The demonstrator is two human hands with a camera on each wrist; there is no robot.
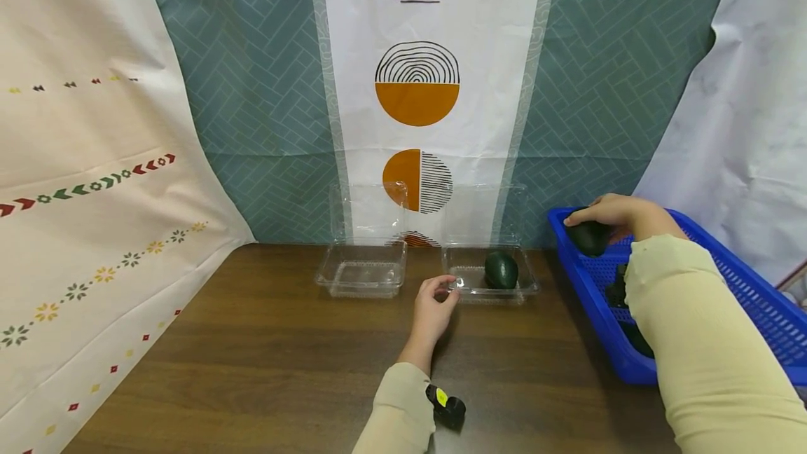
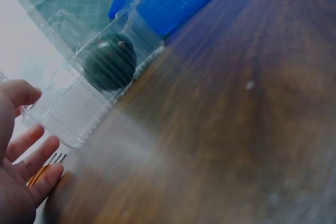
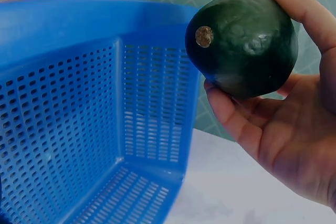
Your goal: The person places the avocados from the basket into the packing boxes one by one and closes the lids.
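Observation:
My right hand [image 1: 614, 214] grips a dark green avocado [image 3: 244, 45] above the far left end of the blue basket [image 1: 583, 300]; its brown stem scar shows in the right wrist view. A second avocado [image 1: 501, 270] lies in the right half of a clear plastic clamshell box [image 1: 463, 277], whose lid stands raised. At that box's front left corner is my left hand [image 1: 432, 310], thumb and forefinger apart beside the rim. Other fingers [image 2: 37, 158] of this hand are loosely extended in the left wrist view; whether they touch the box is unclear.
Another clear clamshell box [image 1: 366, 272], lid up, stands to the left. More dark things [image 1: 618, 286] lie in the basket, partly behind my right sleeve. A patterned cloth [image 1: 252, 90] hangs behind the wooden table [image 1: 265, 356]. A black device [image 1: 446, 408] sits by my left cuff.

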